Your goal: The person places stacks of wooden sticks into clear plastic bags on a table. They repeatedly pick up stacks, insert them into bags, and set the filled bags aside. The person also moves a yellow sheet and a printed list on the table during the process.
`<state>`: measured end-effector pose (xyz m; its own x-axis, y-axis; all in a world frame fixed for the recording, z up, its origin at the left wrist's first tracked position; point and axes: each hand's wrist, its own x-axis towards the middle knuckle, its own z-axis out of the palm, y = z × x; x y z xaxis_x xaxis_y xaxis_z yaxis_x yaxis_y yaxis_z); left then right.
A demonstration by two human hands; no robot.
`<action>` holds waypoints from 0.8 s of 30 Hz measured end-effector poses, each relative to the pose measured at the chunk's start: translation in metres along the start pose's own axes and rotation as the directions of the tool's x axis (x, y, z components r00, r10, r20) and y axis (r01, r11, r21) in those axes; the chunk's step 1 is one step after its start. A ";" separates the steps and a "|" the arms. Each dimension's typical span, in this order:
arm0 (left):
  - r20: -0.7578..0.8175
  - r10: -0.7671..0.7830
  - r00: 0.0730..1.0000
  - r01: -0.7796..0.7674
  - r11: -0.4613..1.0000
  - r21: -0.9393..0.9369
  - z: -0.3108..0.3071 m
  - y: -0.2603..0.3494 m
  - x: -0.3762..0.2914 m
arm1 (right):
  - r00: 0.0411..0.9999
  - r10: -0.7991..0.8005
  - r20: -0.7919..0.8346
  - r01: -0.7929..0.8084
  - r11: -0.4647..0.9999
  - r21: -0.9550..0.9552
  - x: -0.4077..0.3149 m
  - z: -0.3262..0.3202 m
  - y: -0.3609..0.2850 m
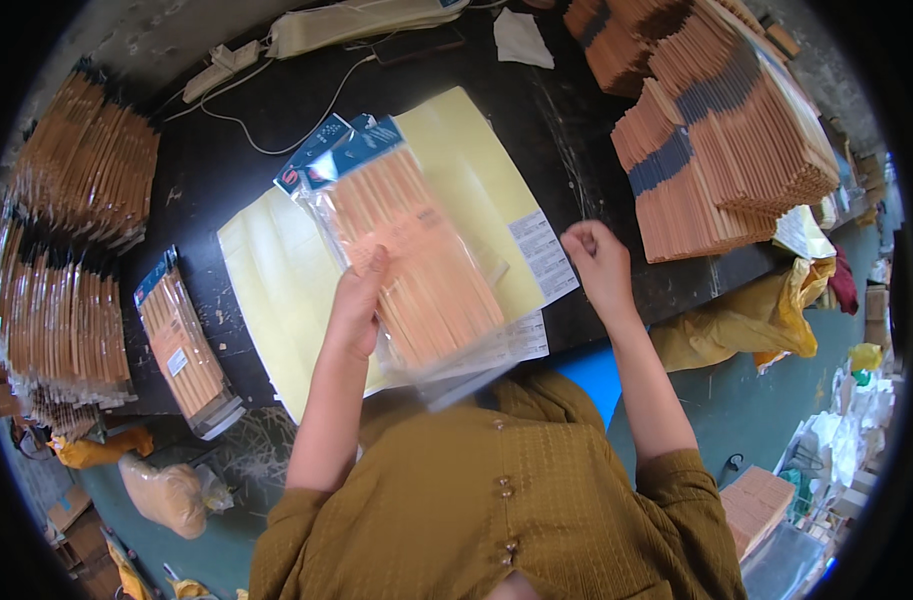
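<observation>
My left hand (pixel 357 304) grips a clear plastic pack of wooden chopsticks (pixel 426 277) with a blue header card, thumb on its front. Behind it, the blue header of another pack (pixel 315 154) shows. Both lie tilted over pale yellow sheets (pixel 471 142). A strip of printed white labels (pixel 544 255) lies along the right edge of the sheets. Just right of those labels is my right hand (pixel 600 262), its fingers curled together. Whether something small sits between its fingertips cannot be seen. More printed labels (pixel 527 335) show under the pack's lower right side.
One chopstick pack with a white sticker (pixel 182 345) lies at the left on the dark table (pixel 223 172). Packed stacks (pixel 73 165) rise at the far left. Tall stacks of chopstick bundles (pixel 719 142) stand at the right. A power strip (pixel 220 71) and cable (pixel 276 152) are at the back.
</observation>
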<state>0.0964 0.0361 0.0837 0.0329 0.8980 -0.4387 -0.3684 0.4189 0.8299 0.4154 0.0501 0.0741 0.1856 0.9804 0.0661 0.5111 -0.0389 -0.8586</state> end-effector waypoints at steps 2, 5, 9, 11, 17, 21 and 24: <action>0.069 -0.048 0.996 0.041 0.994 0.098 0.001 -0.010 -0.003 | 0.999 -0.036 0.000 0.035 0.988 -0.153 0.019 0.013 0.006; 0.133 -0.109 0.985 0.084 0.980 0.179 0.000 -0.020 -0.010 | 0.998 -0.002 0.062 0.021 0.949 -0.313 0.036 0.026 0.008; 0.122 -0.097 0.988 0.102 0.994 -0.036 0.002 -0.030 -0.019 | 0.973 -0.225 0.049 0.213 0.803 -0.557 0.034 0.032 0.006; 0.054 -0.050 0.997 0.050 0.999 -0.012 0.004 -0.036 -0.021 | 0.938 -0.338 0.074 0.303 0.698 -0.649 0.033 0.035 0.005; 0.035 0.046 0.998 -0.048 0.996 0.070 0.003 -0.047 -0.019 | 0.882 -0.468 0.052 0.359 0.596 -0.718 0.030 0.039 0.010; -0.014 -0.030 0.999 0.032 0.985 0.170 0.001 -0.047 -0.020 | 0.903 -0.429 0.034 0.342 0.668 -0.661 0.029 0.039 0.009; -0.006 0.001 1.000 0.000 0.988 0.156 0.002 -0.046 -0.021 | 0.955 -0.280 0.097 0.273 0.704 -0.656 0.029 0.041 0.002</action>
<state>0.1147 -0.0015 0.0549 0.0265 0.8978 -0.4396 -0.2186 0.4344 0.8738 0.3877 0.0861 0.0532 -0.0474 0.9661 0.2539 0.9609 0.1136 -0.2527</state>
